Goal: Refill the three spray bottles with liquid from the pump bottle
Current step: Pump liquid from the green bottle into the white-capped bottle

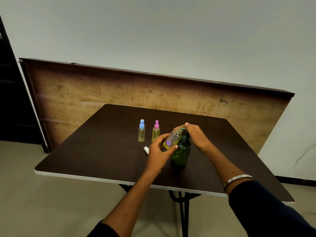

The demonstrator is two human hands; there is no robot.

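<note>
Mid-table on the dark brown tabletop (95,142), with bare surface toward every edge, the left hand (159,152) grips a clear, yellow-filled, flower-printed spray bottle (172,139) tilted neck-up-right toward the dark green pump bottle (181,152), whose pump head the right hand (195,134) presses.

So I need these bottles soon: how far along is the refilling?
Blue-capped bottle and pink-capped bottle stand capped with yellow liquid, seemingly done. The left hand tilts the uncapped flower bottle at the green pump bottle; the right hand rests on the pump. Its white cap remains off.
</note>
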